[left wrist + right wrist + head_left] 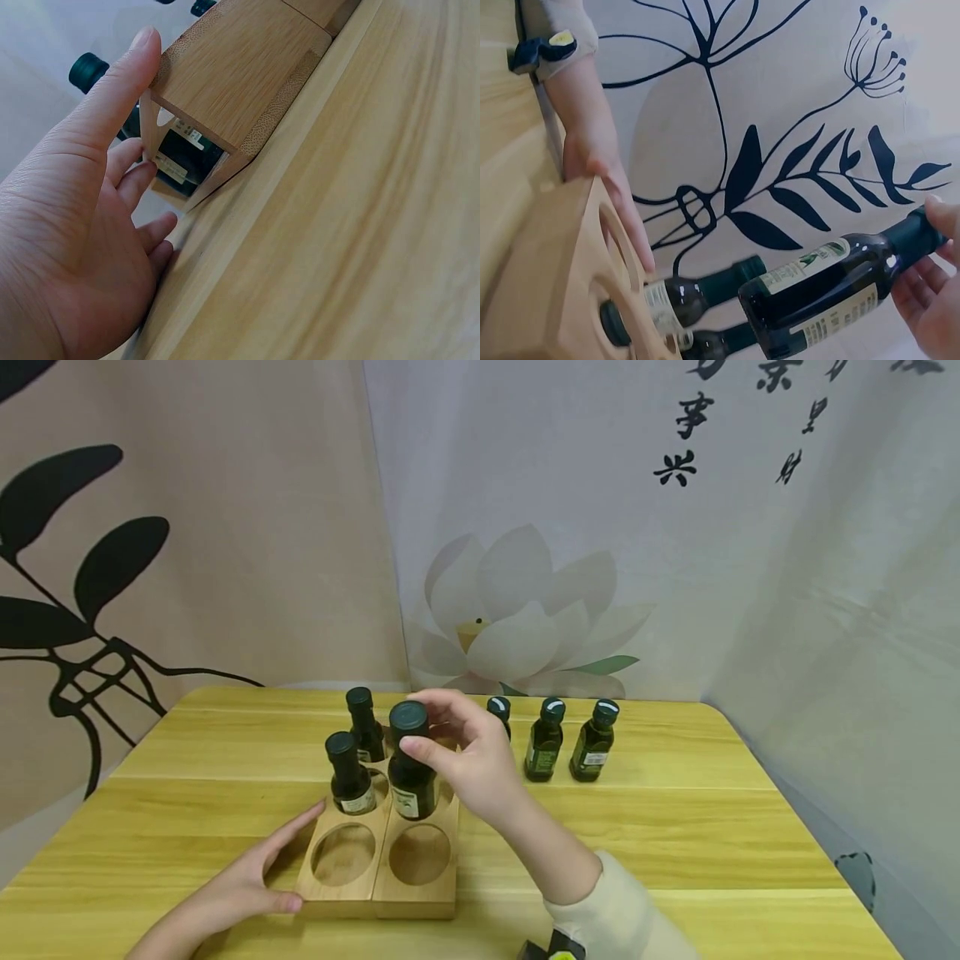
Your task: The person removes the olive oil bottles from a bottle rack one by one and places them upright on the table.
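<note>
A wooden bottle rack [414,903], made of two blocks side by side with round holes, stands on the table. My right hand [480,768] pinches a dark glass bottle [411,777] by its capped neck. In the right wrist view this bottle [817,292] hangs tilted in the picture, its base apart from the rack. My left hand [236,893] touches the rack's near left corner, thumb in front and index finger extended along the left side. Two similar bottles, a nearer one [350,777] and a farther one [365,727], stand in the left block.
To the right of the rack, three more dark bottles stand on the table: one partly hidden behind my hand [498,710], a middle one [543,743] and a right one [594,745]. A printed cloth [300,527] hangs behind the table.
</note>
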Tool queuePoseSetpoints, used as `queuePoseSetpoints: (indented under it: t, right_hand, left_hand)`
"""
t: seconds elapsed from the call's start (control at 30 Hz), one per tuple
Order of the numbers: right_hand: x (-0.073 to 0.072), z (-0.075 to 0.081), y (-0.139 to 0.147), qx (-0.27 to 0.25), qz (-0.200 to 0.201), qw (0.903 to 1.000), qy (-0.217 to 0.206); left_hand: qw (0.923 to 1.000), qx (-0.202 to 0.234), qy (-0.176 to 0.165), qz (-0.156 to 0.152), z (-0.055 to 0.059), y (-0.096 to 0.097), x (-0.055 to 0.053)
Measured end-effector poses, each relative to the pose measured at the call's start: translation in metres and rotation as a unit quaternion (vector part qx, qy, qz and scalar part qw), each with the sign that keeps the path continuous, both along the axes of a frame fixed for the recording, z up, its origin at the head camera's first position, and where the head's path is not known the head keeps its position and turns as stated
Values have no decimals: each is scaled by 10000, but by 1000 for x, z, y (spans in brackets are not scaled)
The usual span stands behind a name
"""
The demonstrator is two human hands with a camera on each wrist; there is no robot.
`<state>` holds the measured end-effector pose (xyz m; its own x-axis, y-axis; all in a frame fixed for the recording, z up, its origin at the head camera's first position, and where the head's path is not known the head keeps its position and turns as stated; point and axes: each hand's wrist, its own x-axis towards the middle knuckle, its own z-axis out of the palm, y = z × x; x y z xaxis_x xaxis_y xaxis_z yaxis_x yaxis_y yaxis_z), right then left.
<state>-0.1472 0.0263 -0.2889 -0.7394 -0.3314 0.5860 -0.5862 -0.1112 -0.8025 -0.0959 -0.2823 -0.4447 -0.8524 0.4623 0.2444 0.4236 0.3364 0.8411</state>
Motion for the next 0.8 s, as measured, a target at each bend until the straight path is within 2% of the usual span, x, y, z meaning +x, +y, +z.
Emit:
queuePoseSetpoints:
  t: [0.57, 0.8]
  right_hand:
    - [-16, 0, 46, 158, -322, 9994, -17]
    - [-20, -1, 62, 243, -506, 9984, -30]
  left_hand:
    - [9999, -31, -116, 75, 2, 0, 2]
    - [9999, -55, -62, 71, 3, 1, 1]
